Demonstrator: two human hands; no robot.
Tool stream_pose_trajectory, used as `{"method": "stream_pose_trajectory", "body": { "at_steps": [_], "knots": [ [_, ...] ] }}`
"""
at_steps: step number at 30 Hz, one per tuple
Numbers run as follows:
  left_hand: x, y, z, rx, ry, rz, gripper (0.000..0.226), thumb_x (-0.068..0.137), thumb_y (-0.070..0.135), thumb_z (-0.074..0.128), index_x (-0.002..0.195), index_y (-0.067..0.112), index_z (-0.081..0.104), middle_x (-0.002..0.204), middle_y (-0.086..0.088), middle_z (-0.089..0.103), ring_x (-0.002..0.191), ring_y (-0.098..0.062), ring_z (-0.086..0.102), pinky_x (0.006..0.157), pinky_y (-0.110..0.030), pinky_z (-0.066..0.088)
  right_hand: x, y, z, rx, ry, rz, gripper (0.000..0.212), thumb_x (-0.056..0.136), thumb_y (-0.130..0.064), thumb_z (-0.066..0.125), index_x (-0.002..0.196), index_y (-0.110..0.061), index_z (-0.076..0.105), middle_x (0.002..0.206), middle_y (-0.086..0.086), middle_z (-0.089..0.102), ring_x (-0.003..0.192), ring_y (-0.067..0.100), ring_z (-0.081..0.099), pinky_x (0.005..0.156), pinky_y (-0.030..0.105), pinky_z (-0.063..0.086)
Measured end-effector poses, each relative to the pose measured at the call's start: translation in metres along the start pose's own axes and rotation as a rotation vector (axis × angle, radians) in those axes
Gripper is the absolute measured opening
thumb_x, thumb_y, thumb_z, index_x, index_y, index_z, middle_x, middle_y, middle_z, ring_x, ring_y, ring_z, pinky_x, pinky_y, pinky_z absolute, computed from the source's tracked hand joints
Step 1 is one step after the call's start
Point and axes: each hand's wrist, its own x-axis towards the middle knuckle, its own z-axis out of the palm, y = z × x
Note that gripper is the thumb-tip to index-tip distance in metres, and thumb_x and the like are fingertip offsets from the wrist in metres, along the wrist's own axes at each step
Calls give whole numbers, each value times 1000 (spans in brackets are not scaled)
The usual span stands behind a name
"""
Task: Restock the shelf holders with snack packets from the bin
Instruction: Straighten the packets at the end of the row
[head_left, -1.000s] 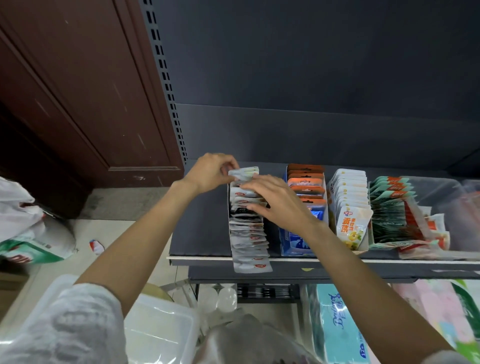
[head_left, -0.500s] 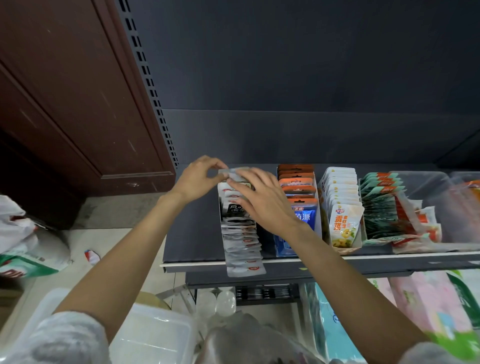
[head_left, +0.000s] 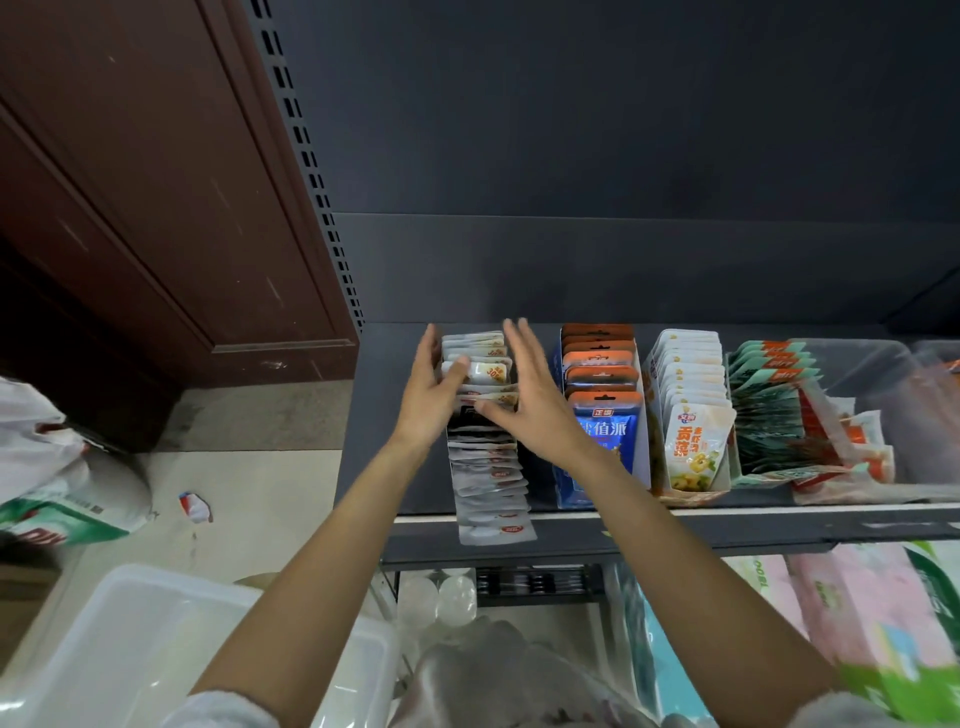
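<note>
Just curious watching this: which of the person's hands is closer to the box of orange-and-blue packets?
The right hand. It hangs open just left of the orange-and-blue packets, while the left hand is farther off, across the row of silver packets.

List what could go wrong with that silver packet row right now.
The silver packet row already overhangs the shelf edge, so squeezing it between the left hand and right hand may push the front packet off. Packets near the hands sit askew and could spill sideways.
</note>
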Motion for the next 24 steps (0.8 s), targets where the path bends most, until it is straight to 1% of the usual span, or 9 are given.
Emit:
{"method": "stream_pose_trajectory", "body": {
  "at_steps": [2,4,8,10,12,16,19,22,24],
  "knots": [
    [-6,-1,1,-67,164,-23,54,97,24,52,146,16,31,148,0,39,132,-9,39,100,-14,34,-6,2,4,19,111,127,92,83,-27,71,151,-17,10,157,3,14,143,12,16,112,31,25],
    [-18,-1,3,-106,225,-44,49,98,31,49,143,19,37,146,4,42,133,-9,38,102,-19,30,-10,7,10,6,162,197,89,82,-32,71,150,-15,16,152,5,28,139,17,30,112,35,32],
    [-35,3,10,-86,-6,-70,51,101,39,36,149,33,20,145,20,34,127,5,30,99,-17,24,-9,8,24,94,62,207,64,91,-28,59,145,-14,28,141,5,45,131,16,41,108,41,38],
    [-37,4,13,-63,-90,-64,52,102,36,33,149,36,10,138,24,30,123,8,28,99,-14,22,-7,2,30,246,15,230,64,92,-16,54,147,-13,21,140,3,45,129,14,43,109,38,38],
    [-37,3,13,-63,-115,-79,55,103,34,32,150,35,4,140,23,26,125,8,24,101,-15,20,-4,0,35,298,1,251,69,93,-13,50,150,-12,11,145,4,39,132,15,41,110,39,37],
    [-33,0,7,-115,-101,-113,56,102,32,35,151,33,7,134,24,31,128,5,27,103,-18,20,-7,3,38,134,150,168,54,95,-13,49,146,-13,28,137,3,50,124,15,49,104,36,43],
    [-34,4,8,-88,-9,-73,52,101,31,38,150,29,22,136,22,36,125,5,32,100,-17,24,-3,3,30,-56,239,102,49,93,-20,55,140,-14,40,129,3,56,119,18,53,98,35,46],
    [-20,8,5,-21,167,-13,51,99,29,44,148,24,29,149,12,34,132,-1,33,104,-19,26,5,2,20,-174,188,131,50,94,-32,55,139,-14,44,127,6,54,117,21,51,93,31,43],
    [-3,6,4,35,143,12,58,97,34,48,149,24,25,153,6,29,138,-8,30,115,-29,24,8,4,12,-204,93,145,52,94,-39,52,141,-17,42,128,8,52,119,23,49,94,34,42]
  ]
}}
